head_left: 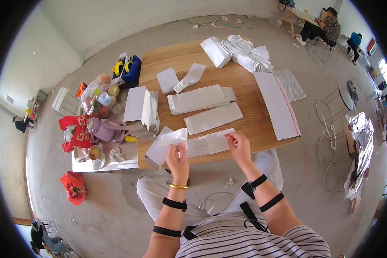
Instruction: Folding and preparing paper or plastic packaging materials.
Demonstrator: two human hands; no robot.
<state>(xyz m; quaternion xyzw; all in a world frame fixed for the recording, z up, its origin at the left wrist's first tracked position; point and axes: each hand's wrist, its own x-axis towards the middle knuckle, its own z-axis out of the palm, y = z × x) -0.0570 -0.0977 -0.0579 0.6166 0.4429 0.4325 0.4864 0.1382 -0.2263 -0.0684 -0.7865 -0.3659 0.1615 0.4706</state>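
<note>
A long white strip, paper or thin film, lies near the table's front edge. My left hand (176, 160) pinches a lifted, slightly see-through white flap (174, 136) at its left end. At the other end, my right hand (240, 147) has its thumb and fingertips closed on the corner of the white strip (219, 142). White card sheets (155, 151) lie partly under the flap. Just beyond are a flat white folded strip (214, 117) and a stack of similar strips (198, 99). Whether the flap and strip are one piece, I cannot tell.
A heap of folded white pieces (241, 53) sits at the table's far side, a long white board (276, 105) on the right. Left are stacked white cards (137, 105), a purple cap (107, 130), bagged fruit and a blue bin (133, 72). Wire-framed stools (346, 98) stand right.
</note>
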